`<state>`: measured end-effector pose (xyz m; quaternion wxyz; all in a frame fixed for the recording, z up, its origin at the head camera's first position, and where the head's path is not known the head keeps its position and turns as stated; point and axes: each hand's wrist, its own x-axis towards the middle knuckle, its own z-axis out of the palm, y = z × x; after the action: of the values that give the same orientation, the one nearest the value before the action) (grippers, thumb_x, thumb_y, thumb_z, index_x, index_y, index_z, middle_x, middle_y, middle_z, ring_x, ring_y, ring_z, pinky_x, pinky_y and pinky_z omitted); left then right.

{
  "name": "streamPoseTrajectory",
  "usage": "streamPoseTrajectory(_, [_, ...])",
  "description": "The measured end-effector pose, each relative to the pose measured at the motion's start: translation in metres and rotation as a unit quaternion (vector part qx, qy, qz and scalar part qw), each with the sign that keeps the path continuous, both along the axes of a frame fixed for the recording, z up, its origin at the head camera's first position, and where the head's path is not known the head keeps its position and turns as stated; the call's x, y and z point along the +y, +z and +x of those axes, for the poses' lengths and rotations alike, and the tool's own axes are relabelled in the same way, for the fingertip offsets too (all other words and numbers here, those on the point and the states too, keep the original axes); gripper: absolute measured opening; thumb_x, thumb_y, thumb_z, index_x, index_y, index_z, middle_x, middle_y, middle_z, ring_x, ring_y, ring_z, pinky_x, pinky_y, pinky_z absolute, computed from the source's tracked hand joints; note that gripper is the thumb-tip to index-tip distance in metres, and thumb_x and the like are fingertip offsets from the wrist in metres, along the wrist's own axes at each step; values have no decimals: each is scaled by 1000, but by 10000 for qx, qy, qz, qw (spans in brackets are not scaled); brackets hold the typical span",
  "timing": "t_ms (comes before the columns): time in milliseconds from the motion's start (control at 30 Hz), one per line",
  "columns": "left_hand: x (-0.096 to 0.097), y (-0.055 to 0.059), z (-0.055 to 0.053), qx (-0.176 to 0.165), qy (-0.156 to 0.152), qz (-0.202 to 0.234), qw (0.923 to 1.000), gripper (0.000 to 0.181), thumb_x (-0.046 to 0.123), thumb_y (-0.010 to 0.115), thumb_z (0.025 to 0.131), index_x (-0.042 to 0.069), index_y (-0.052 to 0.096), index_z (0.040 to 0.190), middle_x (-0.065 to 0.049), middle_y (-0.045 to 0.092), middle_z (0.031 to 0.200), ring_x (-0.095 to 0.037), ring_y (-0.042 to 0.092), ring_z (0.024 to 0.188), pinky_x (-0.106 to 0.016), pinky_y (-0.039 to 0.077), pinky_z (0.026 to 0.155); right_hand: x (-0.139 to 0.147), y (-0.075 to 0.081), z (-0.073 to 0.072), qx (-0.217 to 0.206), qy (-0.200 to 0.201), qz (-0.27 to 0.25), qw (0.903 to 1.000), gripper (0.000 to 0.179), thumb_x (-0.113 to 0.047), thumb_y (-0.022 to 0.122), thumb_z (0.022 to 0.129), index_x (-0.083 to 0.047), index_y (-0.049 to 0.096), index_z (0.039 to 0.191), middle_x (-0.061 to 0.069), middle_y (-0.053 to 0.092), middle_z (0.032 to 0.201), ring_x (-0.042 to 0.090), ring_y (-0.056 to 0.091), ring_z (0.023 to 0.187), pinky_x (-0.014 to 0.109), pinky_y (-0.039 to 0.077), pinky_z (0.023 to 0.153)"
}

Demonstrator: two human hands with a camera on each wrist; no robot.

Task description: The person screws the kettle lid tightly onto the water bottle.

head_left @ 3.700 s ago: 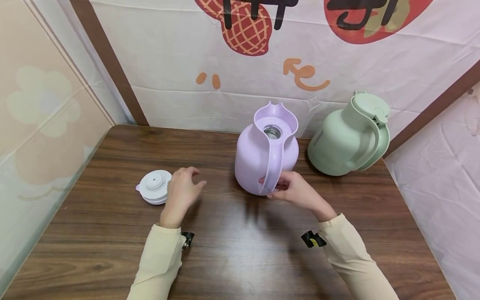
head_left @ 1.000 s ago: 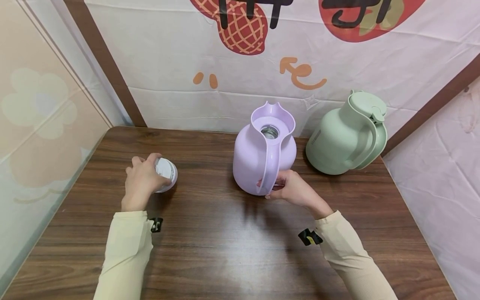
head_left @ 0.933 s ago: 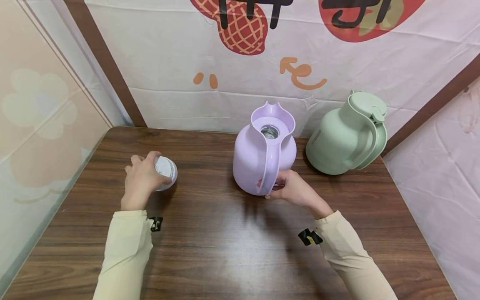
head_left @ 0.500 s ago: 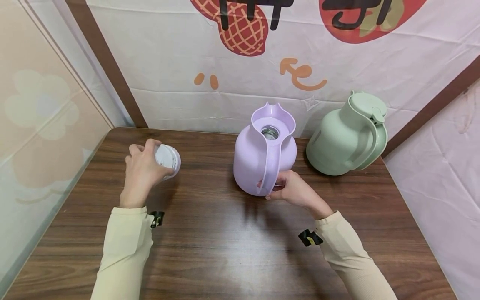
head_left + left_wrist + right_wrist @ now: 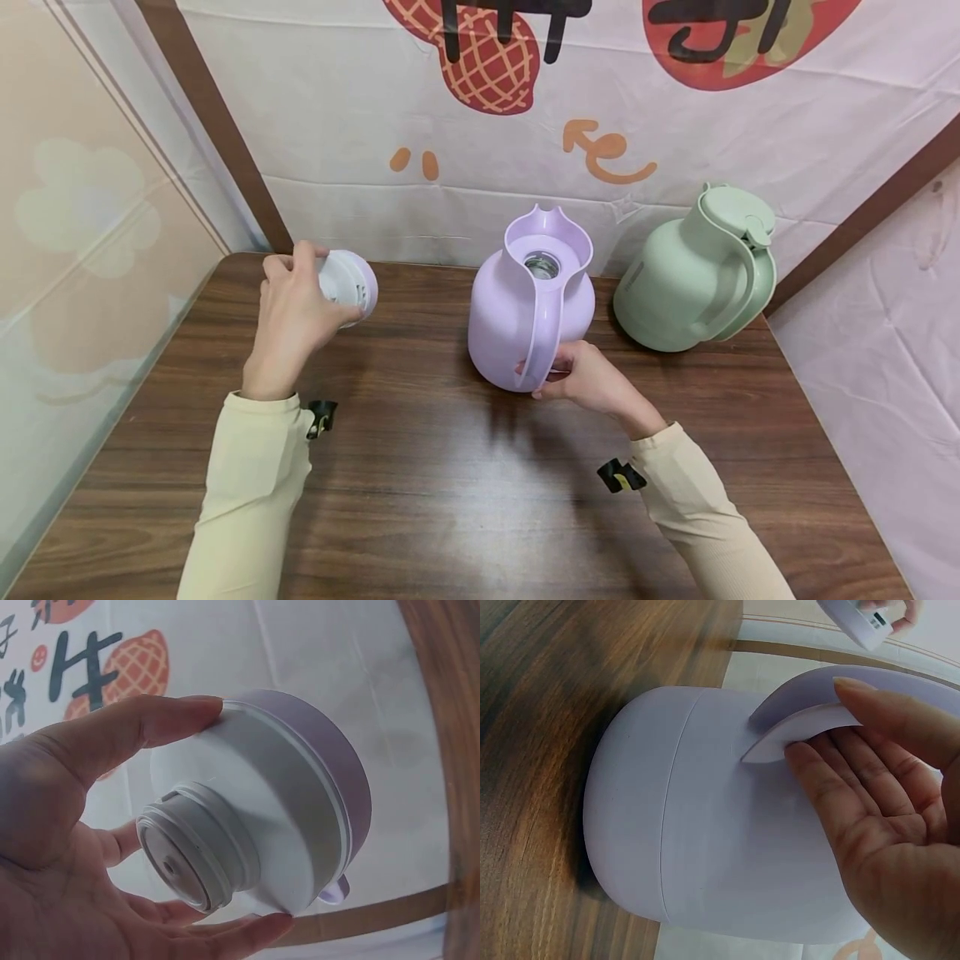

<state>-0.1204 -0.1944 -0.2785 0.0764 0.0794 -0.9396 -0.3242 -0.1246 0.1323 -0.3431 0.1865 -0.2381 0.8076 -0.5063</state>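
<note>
My left hand [image 5: 292, 312] holds a white and lilac jug lid [image 5: 348, 286] above the table at the left, thumb and fingers spread round its edge. In the left wrist view, the stepped white plug [image 5: 199, 844] of the lid faces my palm, and a small lilac tab [image 5: 335, 890] sticks out of its rim. A lilac thermos jug [image 5: 502, 325] stands upright at the middle, its top uncovered and the round inner mouth [image 5: 542, 266] showing. Low on its handle [image 5: 546, 329], my right hand [image 5: 592, 379] grips with curled fingers and thumb.
A pale green thermos jug [image 5: 667, 292] with its lid on stands at the back right, close to the lilac one. Behind the wooden table [image 5: 450, 492] hangs a printed cloth [image 5: 360, 100]; further cloth panels line both sides.
My left hand has taken hold of the lid, lifted it off the table and tilted it, moving it toward the back and slightly right. The right hand stays on the jug's handle.
</note>
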Motion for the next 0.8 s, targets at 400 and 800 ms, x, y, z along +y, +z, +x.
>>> streamPoseTrajectory(400, [14,17,-3,236,-154,45,9996,76,19,75,67,1,32,127,-33,32,120,-52,41,99,-57,33,81,-1,0,1,16,0,24,10000,32,5,71,71,5,65,102,12,67,99,20,61,96,28,49,77])
streamPoseTrajectory(800, [23,29,-3,503,-260,-4,9984,75,18,77,63,7,34,124,-31,33,118,-49,43,96,-56,36,80,-1,-3,2,14,14,-34,10000,32,5,71,71,5,65,103,13,67,98,18,61,95,28,49,76])
